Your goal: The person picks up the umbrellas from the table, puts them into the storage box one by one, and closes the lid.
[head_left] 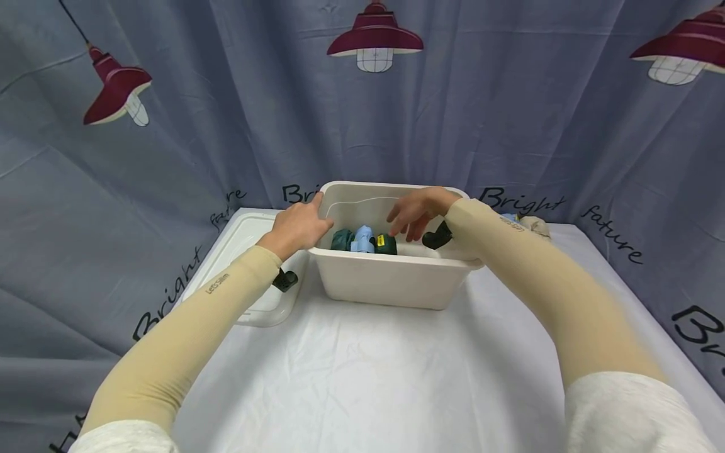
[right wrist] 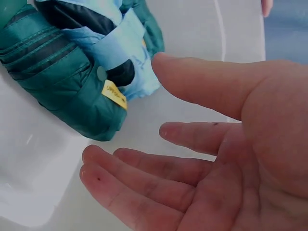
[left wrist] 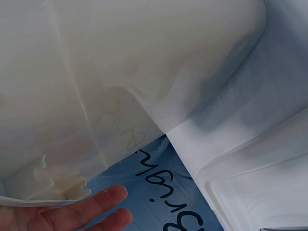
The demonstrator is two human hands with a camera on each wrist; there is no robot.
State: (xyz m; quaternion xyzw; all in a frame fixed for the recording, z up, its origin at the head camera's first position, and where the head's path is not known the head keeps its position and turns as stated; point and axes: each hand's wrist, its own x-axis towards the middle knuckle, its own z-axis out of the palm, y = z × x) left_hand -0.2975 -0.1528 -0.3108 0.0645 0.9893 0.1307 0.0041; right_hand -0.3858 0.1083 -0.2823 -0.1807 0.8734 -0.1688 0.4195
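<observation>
Inside the white bin (head_left: 391, 280), near its left end, three folded fabric bundles sit side by side: a dark green bundle (head_left: 342, 240), a light blue bundle (head_left: 363, 240) and a yellow-labelled green bundle (head_left: 386, 244). Over the bin's interior, the right hand (head_left: 418, 211) hangs just beside the labelled one, thumb and fingers spread apart. At the bin's left rim, the left hand (head_left: 299, 225) rests with its fingers straight and parted. Left of the bin, a white lid (head_left: 245, 238) lies flat on the cloth-covered tabletop (head_left: 362, 365); behind the bin hangs a grey-blue curtain (head_left: 255, 126) printed with red lamps and lettering.
</observation>
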